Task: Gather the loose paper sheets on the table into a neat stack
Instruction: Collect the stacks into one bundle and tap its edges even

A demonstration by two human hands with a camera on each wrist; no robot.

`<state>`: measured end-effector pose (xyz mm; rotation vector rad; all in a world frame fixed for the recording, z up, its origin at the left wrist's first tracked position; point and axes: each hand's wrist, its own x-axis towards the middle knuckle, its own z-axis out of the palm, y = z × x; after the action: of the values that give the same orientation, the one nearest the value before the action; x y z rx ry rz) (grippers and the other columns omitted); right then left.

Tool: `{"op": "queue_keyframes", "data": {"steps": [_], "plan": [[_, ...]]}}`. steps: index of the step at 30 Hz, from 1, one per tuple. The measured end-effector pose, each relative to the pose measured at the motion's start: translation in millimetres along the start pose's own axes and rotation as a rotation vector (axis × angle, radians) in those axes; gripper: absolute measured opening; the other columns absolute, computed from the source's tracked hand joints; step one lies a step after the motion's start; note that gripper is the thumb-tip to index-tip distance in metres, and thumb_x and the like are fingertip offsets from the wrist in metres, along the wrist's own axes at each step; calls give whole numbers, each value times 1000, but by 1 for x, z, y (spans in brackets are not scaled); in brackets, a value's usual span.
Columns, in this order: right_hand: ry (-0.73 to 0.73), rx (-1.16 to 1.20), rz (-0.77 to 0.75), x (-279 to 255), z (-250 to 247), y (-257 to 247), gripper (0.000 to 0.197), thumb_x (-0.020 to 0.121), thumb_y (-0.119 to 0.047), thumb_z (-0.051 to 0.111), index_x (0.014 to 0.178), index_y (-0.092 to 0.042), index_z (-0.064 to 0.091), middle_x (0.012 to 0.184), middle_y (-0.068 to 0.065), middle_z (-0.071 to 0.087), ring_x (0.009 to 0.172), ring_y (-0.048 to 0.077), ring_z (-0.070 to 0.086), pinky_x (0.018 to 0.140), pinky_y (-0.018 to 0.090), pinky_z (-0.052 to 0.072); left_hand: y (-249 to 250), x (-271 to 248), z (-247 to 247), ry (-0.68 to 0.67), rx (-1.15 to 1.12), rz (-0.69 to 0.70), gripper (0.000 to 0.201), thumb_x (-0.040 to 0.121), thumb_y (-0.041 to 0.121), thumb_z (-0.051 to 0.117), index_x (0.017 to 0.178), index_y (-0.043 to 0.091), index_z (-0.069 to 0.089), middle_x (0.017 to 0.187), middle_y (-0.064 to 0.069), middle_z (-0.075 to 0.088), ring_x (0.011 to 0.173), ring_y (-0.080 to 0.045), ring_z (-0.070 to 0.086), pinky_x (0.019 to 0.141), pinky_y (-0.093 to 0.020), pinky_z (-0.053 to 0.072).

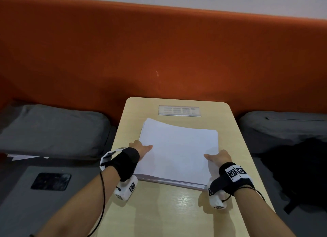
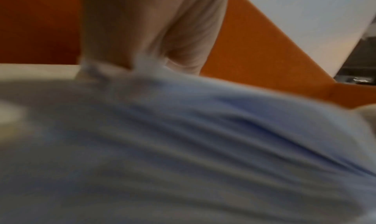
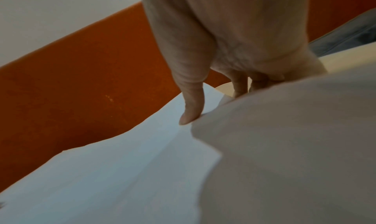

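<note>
The paper stack (image 1: 178,148) is lying between both hands, long axis running away from them; left hand (image 1: 141,146) and right hand (image 1: 216,157) are pinching its side edges.

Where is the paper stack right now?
In the head view the paper stack lies mid-table, just before the power socket panel, gripped between left hand and right hand.

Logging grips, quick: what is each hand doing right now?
Left hand: grips the paper stack's left edge.
Right hand: grips its right edge, thumb on top.
</note>
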<state>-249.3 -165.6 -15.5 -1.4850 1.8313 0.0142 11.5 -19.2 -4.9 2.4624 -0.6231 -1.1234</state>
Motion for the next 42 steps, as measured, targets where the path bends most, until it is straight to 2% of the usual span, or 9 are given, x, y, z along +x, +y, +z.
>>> {"op": "queue_keyframes", "data": {"steps": [6,8,10,16,28,36,38,40,42], "plan": [[14,-58,10,1,-1,-3,65,77,-35,75,122,4,48,126,22,53,117,38,49,96,45,45,8,-8,-6,-32,-113,8,72,89,36,60,138,-4,26,141,-20,37,126,-33,43,96,-35,42],[22,-68,8,1,0,-4,65,77,-36,75,121,4,49,125,22,54,115,38,50,94,45,46,9,-3,-14,-59,-201,-4,67,87,31,63,133,-8,34,110,-18,59,95,-29,60,69,-28,47],[30,-84,9,1,1,-3,67,77,-38,74,122,4,48,126,22,53,115,38,51,94,44,46,9,-4,-22,-68,-234,-27,74,83,35,68,133,-9,36,80,-11,56,66,-20,54,53,-25,39],[35,-94,11,0,1,-2,69,77,-39,75,123,4,48,126,21,52,113,38,52,94,44,46,5,3,-5,-101,-318,-39,77,76,25,76,135,-6,38,136,-17,49,120,-35,51,103,-37,42],[63,-40,-2,5,7,4,72,73,-42,76,121,4,49,122,21,54,110,39,54,94,47,46,11,-7,-17,-111,-313,-27,70,84,37,66,133,-5,39,135,-18,48,124,-31,48,96,-30,40],[51,232,-65,7,3,14,72,54,-46,84,105,0,60,106,17,65,93,35,63,83,43,54,6,-28,-4,-41,-589,368,38,84,3,64,120,-1,56,118,-18,63,107,-33,60,94,-39,48],[63,466,-139,1,-3,10,67,68,-29,82,121,1,51,116,8,59,108,32,57,89,35,46,4,-38,-12,-103,-679,478,33,86,0,60,119,3,56,112,-13,65,102,-27,64,89,-35,51],[-80,759,-222,-10,-11,7,77,73,-17,80,135,0,37,124,2,49,122,31,48,90,32,38,2,-47,-19,-119,-757,527,28,87,-3,57,113,7,58,103,-5,68,91,-14,67,83,-25,54],[-330,940,-299,-16,-17,9,95,52,-27,92,132,-4,45,126,11,59,117,34,55,89,38,46,0,-52,-24,-107,-794,549,24,87,-3,57,108,9,60,96,0,70,86,-9,69,84,-24,54]]}}
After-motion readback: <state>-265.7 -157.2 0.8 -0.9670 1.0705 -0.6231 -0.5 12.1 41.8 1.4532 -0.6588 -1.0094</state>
